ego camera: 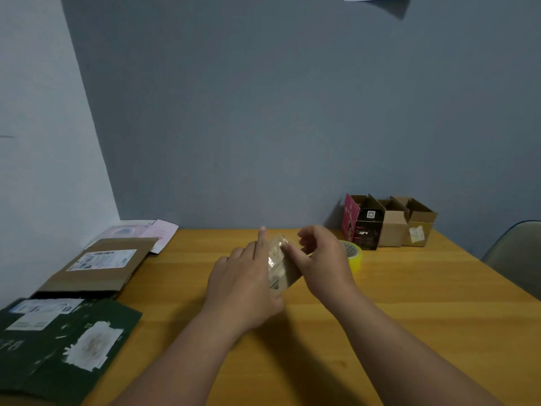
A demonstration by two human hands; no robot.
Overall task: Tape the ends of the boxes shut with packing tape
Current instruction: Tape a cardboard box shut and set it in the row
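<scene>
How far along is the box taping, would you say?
Probably early. Nothing looks finished: the three boxes at the back right stand with flaps open. In hand: the left hand and right hand hold a small box that looks glossy, perhaps with tape. The yellow tape roll sits behind the right hand. Flattened boxes lie left.

Over the wooden surface (pixel 409 332), the left hand (pixel 243 282) and right hand (pixel 325 259) hold a small tape-covered cardboard box (pixel 282 268) between them, tilted. A yellow tape roll (pixel 354 254) lies just behind the right hand. Open boxes (pixel 389 224) stand at the far right; flattened cartons (pixel 99 265) lie at the left.
</scene>
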